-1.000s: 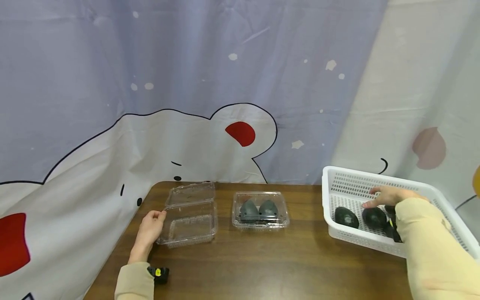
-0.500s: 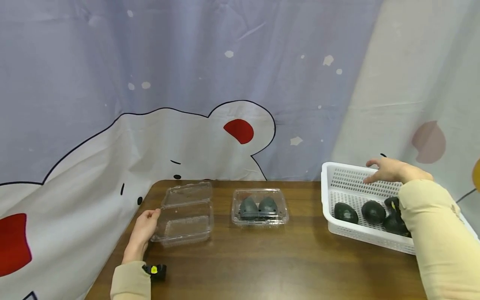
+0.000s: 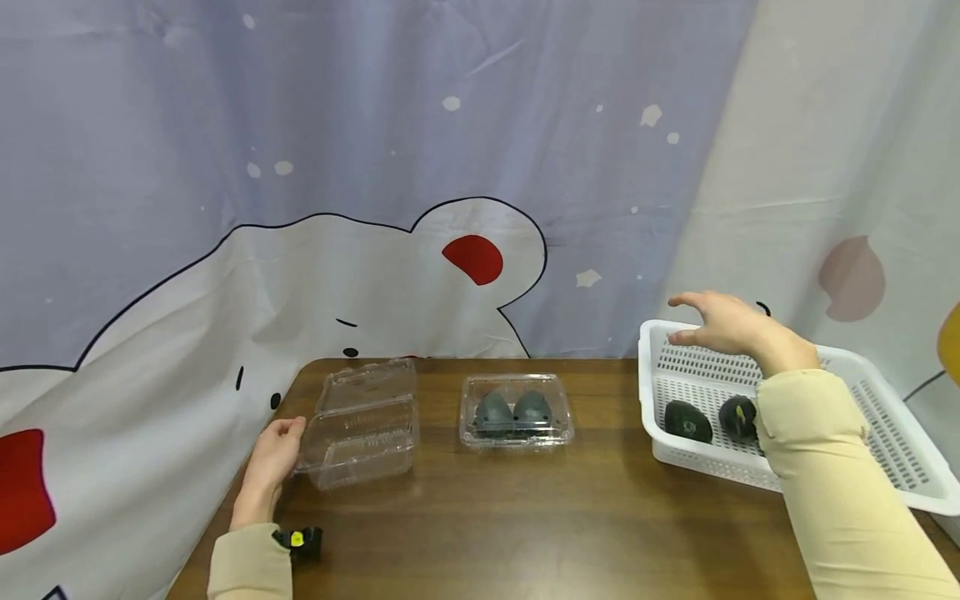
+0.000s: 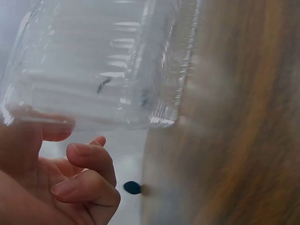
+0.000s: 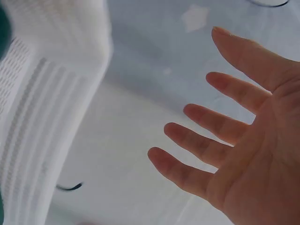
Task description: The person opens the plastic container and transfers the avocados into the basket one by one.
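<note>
My left hand (image 3: 273, 454) pinches the left rim of a clear plastic clamshell box (image 3: 362, 454), whose hinged lid lies back behind it. In the left wrist view the thumb and a finger are at the box's corner, while other fingers curl below it. The box is tilted, its near edge off the table. My right hand (image 3: 723, 325) hovers over the back rim of a white perforated basket (image 3: 647, 383), fingers spread and holding nothing. Dark green avocados (image 3: 687, 422) lie in the basket; the right sleeve hides part of its inside.
A lidded clear clamshell box (image 3: 516, 412) with two avocados inside stands mid-table, between the open box and the basket. Bare brown wood (image 3: 525, 525) stretches in front of it. A printed curtain (image 3: 375, 125) hangs right behind the table.
My right hand has risen out of the basket and moved left above its back rim, fingers spread. The left hand and the open box have shifted slightly left, and the box is more tilted.
</note>
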The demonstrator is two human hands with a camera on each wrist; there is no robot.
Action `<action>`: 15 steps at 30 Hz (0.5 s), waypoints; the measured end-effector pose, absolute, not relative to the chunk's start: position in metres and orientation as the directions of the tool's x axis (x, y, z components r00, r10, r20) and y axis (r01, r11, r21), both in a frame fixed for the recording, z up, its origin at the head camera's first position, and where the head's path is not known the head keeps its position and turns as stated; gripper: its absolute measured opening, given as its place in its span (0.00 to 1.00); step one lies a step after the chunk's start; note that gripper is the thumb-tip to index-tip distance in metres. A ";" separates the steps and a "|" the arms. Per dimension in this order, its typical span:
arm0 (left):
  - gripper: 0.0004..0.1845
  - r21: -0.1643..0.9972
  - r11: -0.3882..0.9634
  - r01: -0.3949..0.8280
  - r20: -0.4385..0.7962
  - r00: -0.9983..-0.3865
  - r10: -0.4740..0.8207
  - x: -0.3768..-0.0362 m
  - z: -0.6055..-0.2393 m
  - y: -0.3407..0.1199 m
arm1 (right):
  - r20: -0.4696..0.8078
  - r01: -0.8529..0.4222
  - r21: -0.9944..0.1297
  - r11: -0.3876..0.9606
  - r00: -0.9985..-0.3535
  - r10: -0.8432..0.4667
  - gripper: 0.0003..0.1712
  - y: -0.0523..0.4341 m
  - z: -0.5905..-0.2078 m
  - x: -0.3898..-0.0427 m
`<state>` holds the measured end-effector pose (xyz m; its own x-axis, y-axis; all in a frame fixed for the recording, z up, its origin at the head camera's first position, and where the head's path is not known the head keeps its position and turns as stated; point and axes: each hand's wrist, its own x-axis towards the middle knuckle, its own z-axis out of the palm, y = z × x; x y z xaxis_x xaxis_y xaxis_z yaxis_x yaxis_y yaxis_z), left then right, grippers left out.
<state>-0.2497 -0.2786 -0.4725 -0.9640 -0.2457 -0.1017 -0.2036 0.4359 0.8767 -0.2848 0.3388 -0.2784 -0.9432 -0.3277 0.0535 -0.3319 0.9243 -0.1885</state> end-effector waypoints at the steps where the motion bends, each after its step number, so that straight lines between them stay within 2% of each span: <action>1: 0.30 0.877 0.436 -0.203 -0.098 -0.963 -0.251 -0.249 -0.470 -0.280 | 0.065 -0.343 -0.190 0.920 -0.939 -0.337 0.38 0.333 -0.279 -0.283; 6: 0.29 0.890 0.419 -0.179 -0.059 -0.957 -0.283 -0.241 -0.455 -0.286 | 0.131 -0.383 -0.254 0.888 -0.923 -0.361 0.36 0.301 -0.282 -0.268; 15: 0.25 0.860 0.509 -0.030 0.182 -0.915 -0.361 -0.225 -0.410 -0.260 | 0.240 -0.455 -0.346 0.821 -0.889 -0.391 0.33 0.250 -0.309 -0.241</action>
<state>-0.2249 -0.2603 -0.4103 -0.9148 -0.3608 0.1816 -0.0300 0.5089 0.8603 -0.2413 0.2504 -0.3089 -0.8885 -0.3911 0.2399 -0.4547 0.8205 -0.3464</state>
